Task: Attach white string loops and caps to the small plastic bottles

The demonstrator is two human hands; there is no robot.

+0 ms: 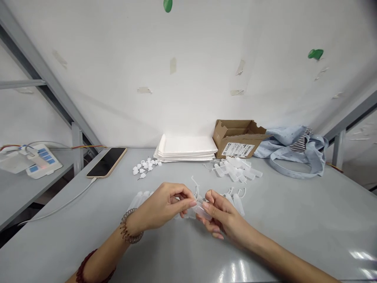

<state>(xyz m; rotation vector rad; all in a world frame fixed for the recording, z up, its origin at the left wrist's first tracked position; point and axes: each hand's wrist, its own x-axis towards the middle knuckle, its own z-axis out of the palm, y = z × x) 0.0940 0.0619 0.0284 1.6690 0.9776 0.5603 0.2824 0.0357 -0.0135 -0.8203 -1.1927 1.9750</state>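
Note:
Over the near middle of the table, both hands meet at a small translucent plastic tube with a thin white strap rising from its upper end. My left hand pinches that upper end; its fingertips hide the exact join. The tube's body is gripped between the thumb and fingers of my right hand. Similar tubes lie in a row behind the hands, partly covered by them. A loose pile of tubes is farther back on the right. Small white caps with thin tips are scattered at back left.
A stack of white padded envelopes and an opened cardboard box stand against the wall. Light blue cloth lies at the right. A phone with a charging cable rests at left, near a power strip.

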